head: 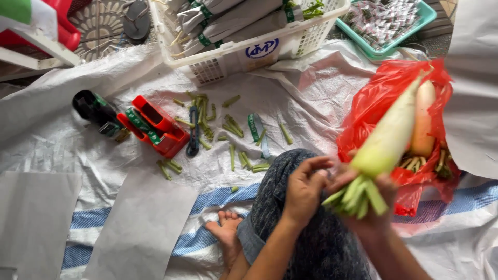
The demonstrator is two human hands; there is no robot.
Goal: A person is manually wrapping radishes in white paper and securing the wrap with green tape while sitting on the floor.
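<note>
Head view shows the right hand (371,205) gripping a long white radish with cut green stalks (386,140), just left of the red plastic bag (378,98); the left hand (303,189) pinches near the stalks; the slanted radish could slip from this grip

- A red tape dispenser (155,126) lies on the white woven sheet (62,119), with a black roll holder (92,107) just beside it.
- Cut green stem pieces (207,124) are scattered near the dispenser.
- A white plastic basket (244,54) holds paper-wrapped bundles (228,18).
- A teal tray (386,44) sits beside the basket.
- Grey paper sheets (140,223) lie on the near left — flat.
</note>
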